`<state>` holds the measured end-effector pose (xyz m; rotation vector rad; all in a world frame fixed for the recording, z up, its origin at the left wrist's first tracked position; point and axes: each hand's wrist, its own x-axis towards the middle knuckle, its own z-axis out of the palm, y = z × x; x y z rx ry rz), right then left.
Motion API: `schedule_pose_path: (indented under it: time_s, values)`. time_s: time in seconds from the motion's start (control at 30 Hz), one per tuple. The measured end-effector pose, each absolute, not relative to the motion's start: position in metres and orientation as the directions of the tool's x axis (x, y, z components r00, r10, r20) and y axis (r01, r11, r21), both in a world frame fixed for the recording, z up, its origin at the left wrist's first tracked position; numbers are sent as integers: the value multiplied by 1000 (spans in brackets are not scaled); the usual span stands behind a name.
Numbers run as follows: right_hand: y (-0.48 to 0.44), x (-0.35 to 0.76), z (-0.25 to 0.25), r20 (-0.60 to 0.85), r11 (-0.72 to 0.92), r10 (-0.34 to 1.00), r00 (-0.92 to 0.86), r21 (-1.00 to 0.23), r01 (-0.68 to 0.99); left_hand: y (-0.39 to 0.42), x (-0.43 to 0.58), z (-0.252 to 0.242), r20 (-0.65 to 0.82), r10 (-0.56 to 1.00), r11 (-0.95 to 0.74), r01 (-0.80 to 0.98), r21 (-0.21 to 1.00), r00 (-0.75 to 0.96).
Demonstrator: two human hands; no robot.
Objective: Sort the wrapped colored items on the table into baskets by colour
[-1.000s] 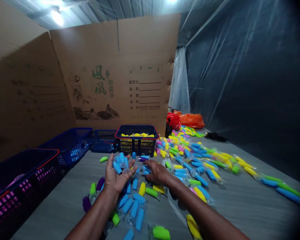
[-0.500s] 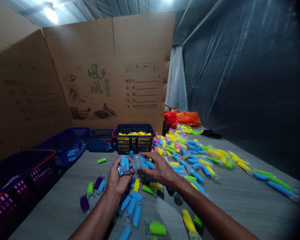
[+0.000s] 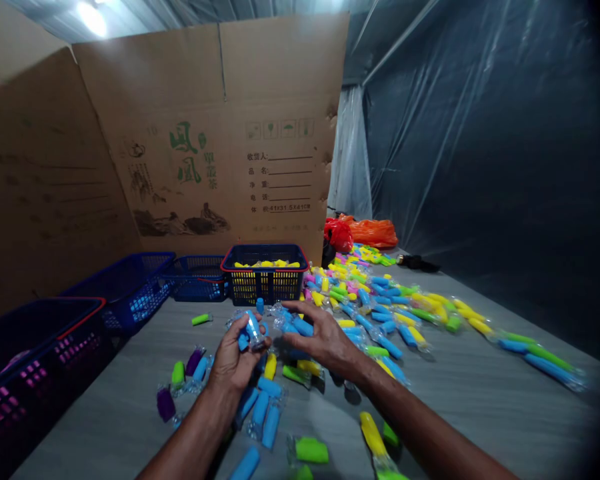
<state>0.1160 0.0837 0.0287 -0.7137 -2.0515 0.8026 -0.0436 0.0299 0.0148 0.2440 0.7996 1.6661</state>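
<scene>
My left hand is palm up with its fingers curled around blue plastic-wrapped rolls; the exact number is hard to make out. To its right, my right hand has its thumb and fingers spread apart. Blue wrapped rolls lie on the table between that thumb and the fingers, and whether they are touched is unclear. Below my hands are more blue rolls, a yellow roll and a green roll. Purple rolls and another green one lie left of my left forearm.
A dark blue basket holding yellow rolls stands ahead, with more baskets leftward and a near-left basket with pink contents. Cardboard walls the back. Multicoloured rolls spread rightward; red and orange bags lie behind.
The blue rolls in my left hand have shifted, one now lying across the fingertips. My right hand has stayed nearly still, fingers still apart. The whole view has shifted slightly.
</scene>
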Motion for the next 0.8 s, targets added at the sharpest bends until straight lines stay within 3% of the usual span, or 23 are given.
schedule_pose_path:
  time_s: [0.8]
  values:
    - [67, 113, 32, 469, 554, 736, -488, -832, 36, 23, -31, 10, -266, 934, -60, -838, 542, -239]
